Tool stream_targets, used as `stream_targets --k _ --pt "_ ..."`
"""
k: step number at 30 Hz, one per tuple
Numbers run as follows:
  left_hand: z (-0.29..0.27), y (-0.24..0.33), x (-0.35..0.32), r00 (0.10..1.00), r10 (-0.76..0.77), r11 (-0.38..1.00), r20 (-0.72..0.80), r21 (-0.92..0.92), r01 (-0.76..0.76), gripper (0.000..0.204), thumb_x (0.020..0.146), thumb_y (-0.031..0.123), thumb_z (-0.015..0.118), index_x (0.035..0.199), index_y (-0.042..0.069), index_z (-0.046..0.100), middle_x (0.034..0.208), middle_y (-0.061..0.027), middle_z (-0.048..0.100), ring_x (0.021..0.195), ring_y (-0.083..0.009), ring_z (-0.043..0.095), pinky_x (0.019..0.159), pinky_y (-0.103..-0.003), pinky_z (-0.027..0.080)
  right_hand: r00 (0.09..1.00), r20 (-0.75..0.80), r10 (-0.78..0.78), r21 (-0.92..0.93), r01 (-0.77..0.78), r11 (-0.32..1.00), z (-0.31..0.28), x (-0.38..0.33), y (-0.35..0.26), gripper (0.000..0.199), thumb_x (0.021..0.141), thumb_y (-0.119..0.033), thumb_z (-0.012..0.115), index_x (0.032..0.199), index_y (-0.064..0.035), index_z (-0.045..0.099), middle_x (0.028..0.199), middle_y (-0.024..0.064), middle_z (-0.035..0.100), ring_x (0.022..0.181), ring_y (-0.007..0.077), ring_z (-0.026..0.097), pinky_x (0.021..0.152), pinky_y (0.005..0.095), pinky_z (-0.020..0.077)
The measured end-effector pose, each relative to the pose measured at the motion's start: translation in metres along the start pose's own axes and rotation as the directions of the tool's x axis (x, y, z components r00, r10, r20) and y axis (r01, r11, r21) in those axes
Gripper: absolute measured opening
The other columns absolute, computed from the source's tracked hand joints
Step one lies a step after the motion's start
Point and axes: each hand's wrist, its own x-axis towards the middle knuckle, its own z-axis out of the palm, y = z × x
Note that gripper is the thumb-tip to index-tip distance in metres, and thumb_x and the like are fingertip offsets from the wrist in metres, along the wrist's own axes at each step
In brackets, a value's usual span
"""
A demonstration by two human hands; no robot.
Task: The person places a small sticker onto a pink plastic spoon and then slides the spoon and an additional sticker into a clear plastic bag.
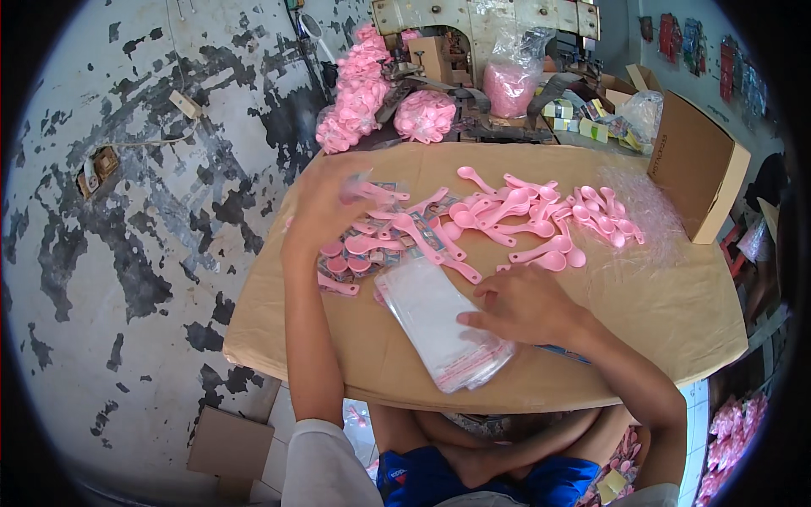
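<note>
Packing at an early stage: right hand (525, 306) rests flat, grasping nothing, on the stack of clear plastic sleeves (439, 317); blurred left hand (325, 203), grip indiscernible, over loose pink plastic spoons (507, 218) on the brown worktop (676, 313).

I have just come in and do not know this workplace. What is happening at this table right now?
A person sits at a low table covered in brown paper. The left hand reaches over a pile of pink plastic spoons and small printed cards; it is blurred, so any grip is unclear. The right hand rests flat on a stack of clear plastic bags. A cardboard box stands at the right.
</note>
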Motion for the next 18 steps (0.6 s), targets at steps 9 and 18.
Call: stream_targets --k 9,18 --pt "0.006 -0.016 -0.014 0.791 -0.363 0.913 0.493 0.358 0.196 0.071 0.07 0.056 0.075 0.132 0.026 0.057 0.153 -0.0165 0.032 0.146 -0.0395 0.013 0.116 -0.059 0.005 0.979 0.117 0.17 0.245 -0.194 0.95 0.005 -0.001 0.009 0.03 0.086 -0.032 0.067 0.085 -0.0017 0.069 0.077 0.0152 0.068 0.071 0.0275 0.066 0.068 0.0365 0.0499" --pt "-0.005 0.115 -0.004 0.826 0.206 0.831 0.525 -0.54 0.136 0.023 0.084 0.02 0.071 0.096 0.001 0.07 0.09 -0.0092 0.069 0.083 -0.018 0.065 0.076 -0.032 0.05 0.993 0.069 0.101 0.14 -0.11 0.984 -0.019 -0.012 0.024 0.027 0.094 -0.022 0.052 0.096 -0.0005 0.068 0.08 0.0207 0.066 0.077 0.0366 0.065 0.075 0.0448 0.049"
